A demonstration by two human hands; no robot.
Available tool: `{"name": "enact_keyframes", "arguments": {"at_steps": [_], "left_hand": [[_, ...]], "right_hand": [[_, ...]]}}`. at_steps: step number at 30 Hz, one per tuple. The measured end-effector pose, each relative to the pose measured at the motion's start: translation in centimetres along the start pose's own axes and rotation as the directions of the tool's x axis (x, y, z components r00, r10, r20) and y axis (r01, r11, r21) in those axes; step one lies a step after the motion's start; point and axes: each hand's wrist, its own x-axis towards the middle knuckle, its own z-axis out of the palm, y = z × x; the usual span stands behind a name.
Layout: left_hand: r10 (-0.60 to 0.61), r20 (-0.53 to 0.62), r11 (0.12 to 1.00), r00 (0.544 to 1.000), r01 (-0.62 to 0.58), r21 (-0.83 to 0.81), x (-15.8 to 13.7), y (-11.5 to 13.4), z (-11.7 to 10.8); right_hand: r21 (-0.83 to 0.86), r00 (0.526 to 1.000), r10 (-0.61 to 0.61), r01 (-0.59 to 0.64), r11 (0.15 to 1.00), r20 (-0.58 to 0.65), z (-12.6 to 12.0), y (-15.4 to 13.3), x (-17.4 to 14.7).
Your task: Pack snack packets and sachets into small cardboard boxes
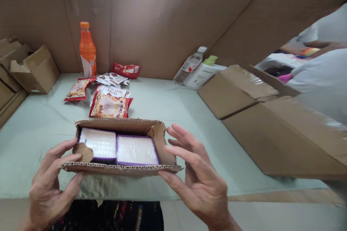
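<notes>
A small open cardboard box (121, 169) is at the table's front edge, its opening facing up towards me. Two white packs with purple edges, a left pack (99, 143) and a right pack (137, 149), lie side by side inside it. My left hand (51, 182) grips the box's left end, thumb on the front wall and fingers by a torn flap (83, 152). Around the right end is my right hand (199, 177), its thumb at the front corner and a fingertip against the side wall; its other fingers are spread.
Behind the box lie red snack packets (110, 105) and white sachets (112, 79), near an orange drink bottle (88, 52). A clear bottle (189, 65) and a white bottle (204, 74) lean at the back. Cardboard boxes (287, 137) flank the right side, others (38, 70) the left.
</notes>
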Motion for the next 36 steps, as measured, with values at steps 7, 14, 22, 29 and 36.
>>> {"name": "enact_keyframes", "arguments": {"at_steps": [7,14,22,29,36], "left_hand": [[0.131,0.127,0.991,0.983,-0.133,0.005,0.9,-0.7,-0.3],[0.134,0.326,0.982,0.936,-0.170,0.083,3.7,-1.5,-2.5],[0.108,0.426,0.971,0.898,-0.188,0.149,5.5,-2.5,-2.4],[0.042,0.258,0.989,0.965,-0.077,0.128,3.3,-2.9,-1.2],[0.042,0.137,0.992,0.990,-0.058,0.116,2.2,-2.5,0.0]], "right_hand": [[-0.046,0.994,-0.088,0.091,0.995,0.066,0.1,-0.1,0.7],[-0.120,0.994,-0.075,0.084,0.989,0.078,0.4,-0.2,0.8],[-0.118,0.988,-0.048,0.065,0.991,0.145,0.6,-0.5,1.3],[-0.074,0.999,0.013,-0.010,0.997,0.052,1.4,0.7,0.1],[-0.279,0.995,-0.101,0.099,0.955,0.009,1.0,0.1,2.6]]}}
